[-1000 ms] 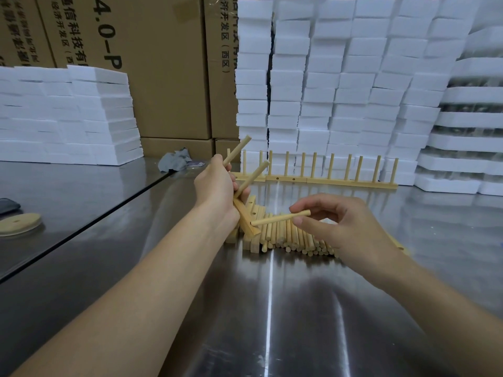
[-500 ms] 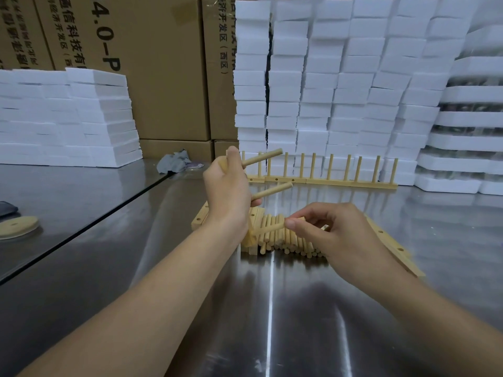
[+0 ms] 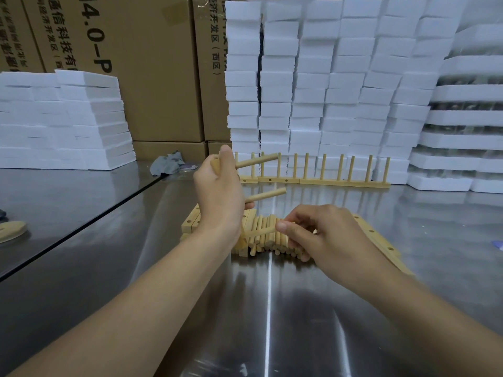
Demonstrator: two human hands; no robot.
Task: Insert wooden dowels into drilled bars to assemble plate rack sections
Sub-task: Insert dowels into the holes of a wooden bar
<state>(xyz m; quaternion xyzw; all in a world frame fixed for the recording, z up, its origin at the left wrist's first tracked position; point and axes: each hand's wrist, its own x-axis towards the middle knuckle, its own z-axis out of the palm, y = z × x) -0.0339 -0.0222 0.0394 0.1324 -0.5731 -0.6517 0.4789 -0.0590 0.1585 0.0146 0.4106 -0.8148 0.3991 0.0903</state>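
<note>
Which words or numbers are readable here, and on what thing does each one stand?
"4.0-P": middle carton, large print, turned sideways, its start cut off.
"通信科技有": same carton, large column, incomplete.
"开发区(西区)": right carton, small column.
Small column on the middle carton: too blurred to be sure.
Left carton: characters too blurred to read.

Even, fairly bright overhead light. The glossy bench (image 3: 272, 308) throws long white glare streaks and soft reflections. Focus is sharp at the centre; wide-angle bending curves the edges, and the forearms blur slightly.
</note>
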